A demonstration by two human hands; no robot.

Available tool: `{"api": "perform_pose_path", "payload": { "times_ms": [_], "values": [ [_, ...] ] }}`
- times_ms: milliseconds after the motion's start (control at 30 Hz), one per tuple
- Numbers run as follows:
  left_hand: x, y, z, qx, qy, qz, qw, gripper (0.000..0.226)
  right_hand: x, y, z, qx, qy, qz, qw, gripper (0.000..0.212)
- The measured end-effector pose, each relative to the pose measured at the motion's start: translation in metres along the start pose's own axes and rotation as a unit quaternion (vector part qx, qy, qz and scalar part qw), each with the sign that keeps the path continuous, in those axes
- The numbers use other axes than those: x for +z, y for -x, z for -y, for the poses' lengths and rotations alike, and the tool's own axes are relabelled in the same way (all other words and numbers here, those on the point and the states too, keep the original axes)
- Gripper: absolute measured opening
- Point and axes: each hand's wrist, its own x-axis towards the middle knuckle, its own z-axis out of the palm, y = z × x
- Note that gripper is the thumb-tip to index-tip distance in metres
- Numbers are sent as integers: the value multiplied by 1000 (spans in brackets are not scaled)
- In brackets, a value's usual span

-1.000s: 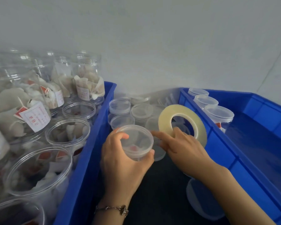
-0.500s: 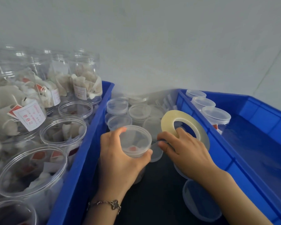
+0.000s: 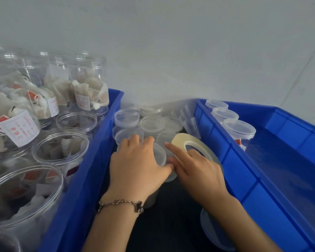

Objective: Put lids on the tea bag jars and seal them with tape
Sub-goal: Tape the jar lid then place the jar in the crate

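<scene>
Left of the fingers, a blue bin [image 3: 91,160] holds open tea bag jars [image 3: 60,148]; a second bin [image 3: 244,175] lies right of them. Between the bins, the left hand [image 3: 136,171] curls over a lidded jar [image 3: 159,155]. The right hand [image 3: 198,171] grips a tape roll [image 3: 198,144], forefinger extended beside the lid. Spare lids [image 3: 126,117] sit beyond the fingertips.

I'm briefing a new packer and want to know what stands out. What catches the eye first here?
Two hands meet at centre: the left hand grips a lidded jar, the right hand holds a tape roll. Open tea bag jars crowd the left; a blue bin sits right.
</scene>
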Motion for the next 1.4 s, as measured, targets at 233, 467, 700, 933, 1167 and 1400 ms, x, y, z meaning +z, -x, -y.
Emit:
{"api": "perform_pose_path", "payload": {
  "times_ms": [233,467,700,933,1167,1400],
  "values": [
    [2,2,-2,-16,-37,-29,999,65,9,-1,12,22,0,6,1000,40],
    [-1,2,-3,-46,-48,-40,997,63,7,-19,16,23,13,35,999,17],
    [-4,0,1,-99,-37,-46,993,71,7,-53,20,39,-14,76,996,17],
    [-7,1,5,-159,35,-81,983,75,10,-77,30,41,-38,100,993,12],
    [-12,8,-4,-145,60,-120,980,75,10,-91,27,93,-97,110,985,25],
    [-18,21,-20,-97,65,-118,986,74,1,-96,18,87,-125,92,984,30]
  ]
}}
